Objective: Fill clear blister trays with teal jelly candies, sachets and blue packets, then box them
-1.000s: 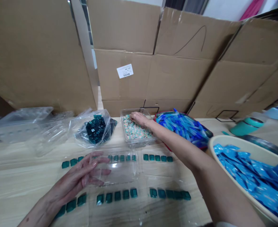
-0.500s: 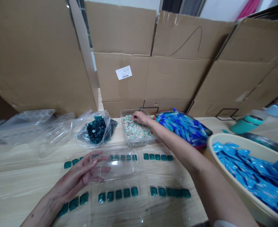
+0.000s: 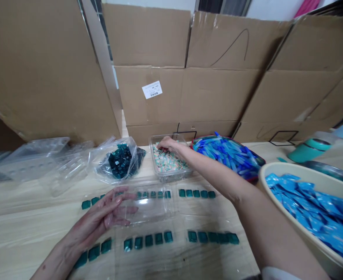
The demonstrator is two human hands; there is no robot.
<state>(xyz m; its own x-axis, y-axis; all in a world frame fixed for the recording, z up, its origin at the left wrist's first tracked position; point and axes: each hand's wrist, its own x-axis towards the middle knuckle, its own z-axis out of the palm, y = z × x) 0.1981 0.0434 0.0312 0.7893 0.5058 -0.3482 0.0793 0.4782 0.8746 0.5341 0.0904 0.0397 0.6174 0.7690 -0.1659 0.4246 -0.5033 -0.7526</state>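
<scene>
As seen overhead, left hand's grip apart on clear lid, right hand's grip together in pastel chips

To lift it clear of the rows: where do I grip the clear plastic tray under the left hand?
Pinch the clear plastic tray at its left edge, coming from the left, where the left hand rests. Its raised shape gives an edge, and teal tiles line the near side.
</scene>
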